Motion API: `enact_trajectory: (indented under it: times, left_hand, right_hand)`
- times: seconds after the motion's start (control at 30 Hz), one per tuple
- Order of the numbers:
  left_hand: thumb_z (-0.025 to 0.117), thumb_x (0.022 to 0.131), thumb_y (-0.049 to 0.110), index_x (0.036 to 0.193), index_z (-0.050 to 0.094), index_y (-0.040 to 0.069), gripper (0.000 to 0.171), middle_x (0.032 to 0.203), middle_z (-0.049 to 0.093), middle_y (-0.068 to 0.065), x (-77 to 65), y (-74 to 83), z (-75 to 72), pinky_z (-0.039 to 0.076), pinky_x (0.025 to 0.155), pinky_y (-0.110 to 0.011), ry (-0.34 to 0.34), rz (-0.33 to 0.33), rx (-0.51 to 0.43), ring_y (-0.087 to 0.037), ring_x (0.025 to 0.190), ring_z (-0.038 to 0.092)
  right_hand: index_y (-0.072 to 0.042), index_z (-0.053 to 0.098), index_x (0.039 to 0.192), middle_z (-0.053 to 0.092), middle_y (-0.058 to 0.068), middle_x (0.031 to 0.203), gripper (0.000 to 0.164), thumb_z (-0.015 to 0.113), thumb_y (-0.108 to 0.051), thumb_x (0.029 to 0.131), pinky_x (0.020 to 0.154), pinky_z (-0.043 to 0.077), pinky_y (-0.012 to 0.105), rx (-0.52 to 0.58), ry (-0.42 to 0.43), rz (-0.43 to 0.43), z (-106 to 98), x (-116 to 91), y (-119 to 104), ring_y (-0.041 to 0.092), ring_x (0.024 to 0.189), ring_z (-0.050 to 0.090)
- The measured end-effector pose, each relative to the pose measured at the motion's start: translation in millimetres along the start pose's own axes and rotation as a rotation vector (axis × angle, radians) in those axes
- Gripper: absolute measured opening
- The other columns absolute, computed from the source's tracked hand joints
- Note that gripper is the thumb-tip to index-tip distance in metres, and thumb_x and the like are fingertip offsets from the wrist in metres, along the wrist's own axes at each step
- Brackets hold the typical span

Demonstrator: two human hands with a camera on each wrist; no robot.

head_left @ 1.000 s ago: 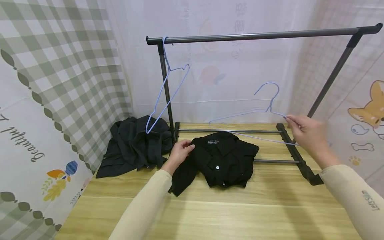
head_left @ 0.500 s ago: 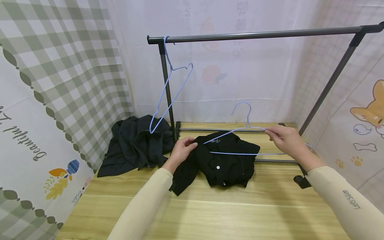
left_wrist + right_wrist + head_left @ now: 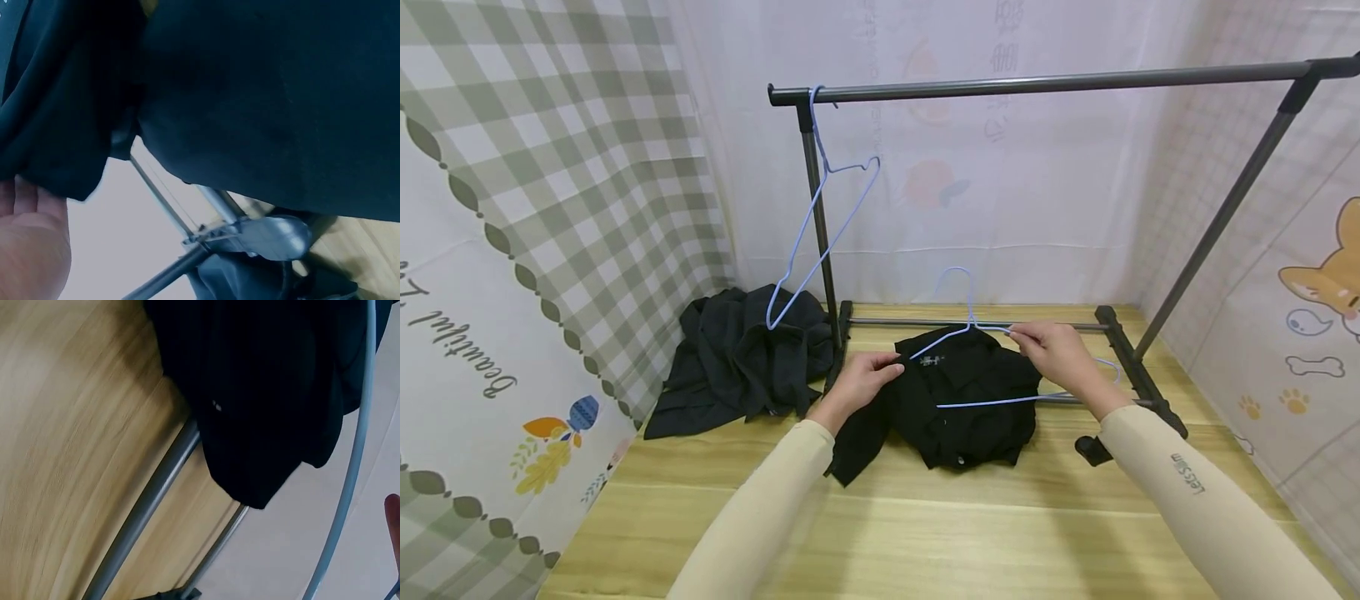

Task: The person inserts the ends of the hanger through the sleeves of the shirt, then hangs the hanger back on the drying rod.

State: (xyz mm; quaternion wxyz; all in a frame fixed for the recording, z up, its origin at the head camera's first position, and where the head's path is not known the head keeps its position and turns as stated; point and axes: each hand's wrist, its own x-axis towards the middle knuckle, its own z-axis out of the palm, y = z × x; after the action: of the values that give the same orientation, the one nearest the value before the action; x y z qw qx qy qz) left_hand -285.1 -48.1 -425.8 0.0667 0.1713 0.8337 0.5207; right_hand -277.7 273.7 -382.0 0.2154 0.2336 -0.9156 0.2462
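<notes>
A black button-up shirt (image 3: 981, 371) lies bunched on the wooden table, its collar label facing up. My left hand (image 3: 859, 385) pinches the cloth at its left shoulder. In the left wrist view, dark fabric hangs over the fingers (image 3: 25, 197) of that hand. My right hand (image 3: 1060, 357) pinches the right shoulder of a blue wire hanger (image 3: 992, 403), hook upward. The hanger's left end disappears into the shirt beside my left fingertips. Its lower bar crosses the shirt front. In the right wrist view, the hanger wire (image 3: 356, 450) curves past the dark cloth.
A dark metal garment rack (image 3: 1037, 85) spans the back, its base bars running behind and under the shirt. Another blue hanger (image 3: 826, 167) hangs at the rail's left end. Below it a dark garment (image 3: 741, 358) lies heaped. Patterned curtains (image 3: 625, 150) enclose the table.
My right hand has brought the hanger left and down to the shirt, and its left end has gone into the cloth. My left hand keeps its hold, shifting slightly right.
</notes>
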Motion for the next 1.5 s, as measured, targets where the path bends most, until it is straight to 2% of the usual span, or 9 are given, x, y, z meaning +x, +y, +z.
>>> enact_trajectory:
  times: [0.43,0.77,0.93,1.03,1.1,1.17,1.27,1.37,1.5]
  left_hand:
    - [0.068,0.082,0.023,0.098,0.071,0.015,0.019,0.090,0.068,0.005,6.1,51.7,5.0,0.047,0.074,-0.027,0.192,0.080,-0.059,-0.010,0.085,0.060]
    - [0.066,0.084,0.021,0.101,0.070,0.016,0.018,0.088,0.067,0.007,9.9,39.7,11.6,0.047,0.073,-0.025,0.181,0.047,0.053,-0.008,0.081,0.059]
    - [0.070,0.080,0.022,0.091,0.071,0.018,0.012,0.079,0.065,0.009,10.6,37.8,13.5,0.047,0.065,-0.025,0.215,0.006,0.074,-0.008,0.071,0.059]
    - [0.070,0.080,0.022,0.089,0.072,0.018,0.011,0.079,0.066,0.010,10.6,41.0,16.6,0.047,0.066,-0.024,0.197,0.061,0.110,-0.007,0.072,0.058]
    - [0.069,0.081,0.021,0.091,0.072,0.018,0.011,0.081,0.066,0.010,10.9,44.0,19.5,0.046,0.068,-0.023,0.174,0.128,0.138,-0.006,0.076,0.059]
    - [0.069,0.081,0.020,0.093,0.071,0.018,0.012,0.085,0.066,0.010,10.2,45.6,19.4,0.046,0.071,-0.022,0.168,0.178,0.157,-0.005,0.080,0.058]
    - [0.070,0.080,0.017,0.099,0.066,0.017,0.019,0.089,0.065,0.008,8.7,46.1,18.1,0.046,0.072,-0.024,0.167,0.197,0.150,-0.007,0.082,0.058]
    - [0.071,0.080,0.017,0.103,0.061,0.016,0.026,0.095,0.062,0.005,7.5,45.4,16.3,0.046,0.077,-0.028,0.138,0.164,0.123,-0.011,0.087,0.056]
    - [0.069,0.081,0.026,0.101,0.062,0.017,0.023,0.098,0.060,0.004,5.2,38.7,6.3,0.044,0.080,-0.031,0.052,0.067,0.185,-0.014,0.092,0.055]
  right_hand:
    - [-0.007,0.070,0.095,0.064,0.005,0.075,0.014,0.059,-0.013,0.088,0.061,0.047,0.033,0.151,0.020,-0.130,31,19,-50,0.009,0.063,0.057]
    - [-0.006,0.070,0.094,0.065,0.004,0.080,0.016,0.057,-0.015,0.090,0.061,0.045,0.033,0.176,-0.050,-0.026,39,13,-52,0.012,0.066,0.057]
    - [-0.007,0.063,0.112,0.061,0.008,0.105,0.027,0.056,-0.024,0.091,0.082,0.043,0.044,0.128,-0.171,0.017,40,18,-61,0.026,0.098,0.056]
    - [-0.008,0.047,0.132,0.049,0.011,0.128,0.053,0.055,-0.039,0.089,0.098,0.028,0.049,0.081,-0.273,0.025,41,25,-70,0.030,0.121,0.040]
    - [-0.008,0.039,0.137,0.044,0.011,0.134,0.065,0.054,-0.047,0.087,0.102,0.021,0.051,0.071,-0.318,0.021,43,30,-74,0.028,0.123,0.039]
    - [-0.010,0.047,0.132,0.051,0.007,0.128,0.061,0.055,-0.049,0.085,0.103,0.016,0.052,0.085,-0.322,0.028,46,35,-77,0.026,0.119,0.044]
    - [-0.015,0.064,0.108,0.064,0.000,0.101,0.038,0.059,-0.044,0.084,0.100,0.023,0.050,0.126,-0.289,0.048,48,38,-78,0.021,0.098,0.057]
    - [-0.020,0.065,0.087,0.060,-0.006,0.076,0.021,0.059,-0.040,0.085,0.081,0.039,0.041,0.163,-0.274,0.056,46,36,-77,0.016,0.075,0.054]
    - [-0.020,0.058,0.077,0.046,-0.005,0.064,0.022,0.058,-0.040,0.087,0.059,0.036,0.032,0.200,-0.275,0.091,40,32,-72,0.015,0.061,0.044]
